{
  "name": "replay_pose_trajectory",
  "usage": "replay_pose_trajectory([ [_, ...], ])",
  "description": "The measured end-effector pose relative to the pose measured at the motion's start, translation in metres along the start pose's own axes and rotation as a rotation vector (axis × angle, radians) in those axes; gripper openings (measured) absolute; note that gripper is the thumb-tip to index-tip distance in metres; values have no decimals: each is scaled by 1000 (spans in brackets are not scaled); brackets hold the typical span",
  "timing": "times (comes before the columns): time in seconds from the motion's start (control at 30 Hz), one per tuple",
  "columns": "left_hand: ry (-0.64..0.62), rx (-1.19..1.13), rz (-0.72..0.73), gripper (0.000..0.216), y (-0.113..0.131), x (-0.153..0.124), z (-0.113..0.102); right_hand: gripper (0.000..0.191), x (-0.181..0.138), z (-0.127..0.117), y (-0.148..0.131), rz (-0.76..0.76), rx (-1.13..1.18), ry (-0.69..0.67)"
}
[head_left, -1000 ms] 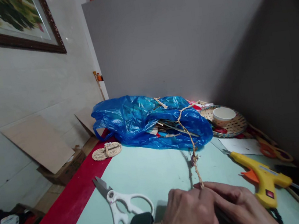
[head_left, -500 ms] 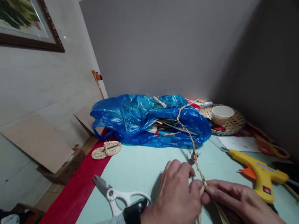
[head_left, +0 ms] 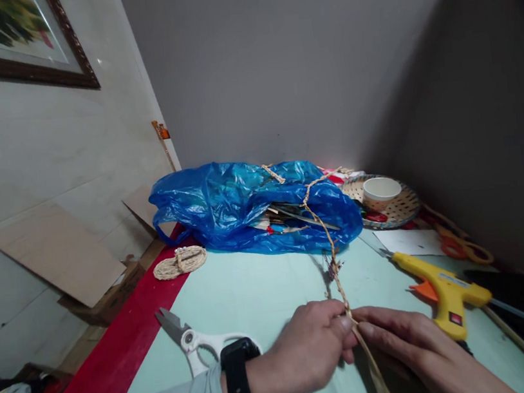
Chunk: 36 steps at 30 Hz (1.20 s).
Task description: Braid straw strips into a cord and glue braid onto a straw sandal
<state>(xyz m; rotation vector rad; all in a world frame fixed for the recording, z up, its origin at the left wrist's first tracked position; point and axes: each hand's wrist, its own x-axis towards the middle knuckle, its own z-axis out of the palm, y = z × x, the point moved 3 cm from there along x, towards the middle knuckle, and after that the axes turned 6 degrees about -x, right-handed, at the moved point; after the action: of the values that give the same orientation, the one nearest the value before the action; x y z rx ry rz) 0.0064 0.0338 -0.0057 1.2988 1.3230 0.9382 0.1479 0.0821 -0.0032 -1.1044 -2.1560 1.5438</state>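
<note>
A thin braided straw cord (head_left: pixel 331 239) runs from the blue plastic bag (head_left: pixel 225 208) down to my hands, and loose flat straw strands (head_left: pixel 377 375) trail below them. My left hand (head_left: pixel 312 345), with a black watch at the wrist, is closed in a pinch on the cord's near end. Against it, my right hand (head_left: pixel 409 341) pinches the straw strands at the same spot with thumb and fingertips. White-handled scissors (head_left: pixel 192 340) lie with blades apart, partly hidden behind my left wrist. A small woven straw sandal pair (head_left: pixel 180 262) lies at the table's left edge.
A yellow glue gun (head_left: pixel 444 291) lies right of my right hand, with orange-handled scissors (head_left: pixel 464 246) behind it. A woven tray (head_left: pixel 402 206) holds a white bowl (head_left: pixel 381 189). The table has a pale green cover (head_left: pixel 245 283) and a red border (head_left: pixel 129 332). A grey panel (head_left: pixel 297 68) stands behind.
My left hand has turned and lowered slightly, its fingers now curled closer on the cord. My right hand stays pinched beside it. The whole view has shifted a little.
</note>
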Motion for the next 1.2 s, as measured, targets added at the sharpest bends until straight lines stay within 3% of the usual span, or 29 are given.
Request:
replay_pose_trajectory([
  [0.17, 105, 133, 53, 27, 6, -4, -1, 38, -4, 0, -6, -149, -319, 95],
  [0.43, 119, 326, 77, 31, 21, -5, -2, 26, -14, 3, -20, -183, -585, 224],
  [0.57, 125, 342, 18, 30, 19, -3, -2, 22, -18, 4, -19, -174, -750, 264],
  [0.73, 90, 115, -120, 33, 3, -1, -2, 21, -27, 12, -22, -268, -843, 289],
  [0.9, 23, -201, -267, 34, -18, -2, 4, 11, -34, 26, -24, -477, -1014, 306],
  [1.03, 1, -363, -293, 32, -20, -4, 8, 16, -38, 32, -28, -698, -1187, 460],
  [1.2, 4, -436, -267, 34, -15, -6, 9, 27, -40, 42, -26, -809, -1236, 591],
])
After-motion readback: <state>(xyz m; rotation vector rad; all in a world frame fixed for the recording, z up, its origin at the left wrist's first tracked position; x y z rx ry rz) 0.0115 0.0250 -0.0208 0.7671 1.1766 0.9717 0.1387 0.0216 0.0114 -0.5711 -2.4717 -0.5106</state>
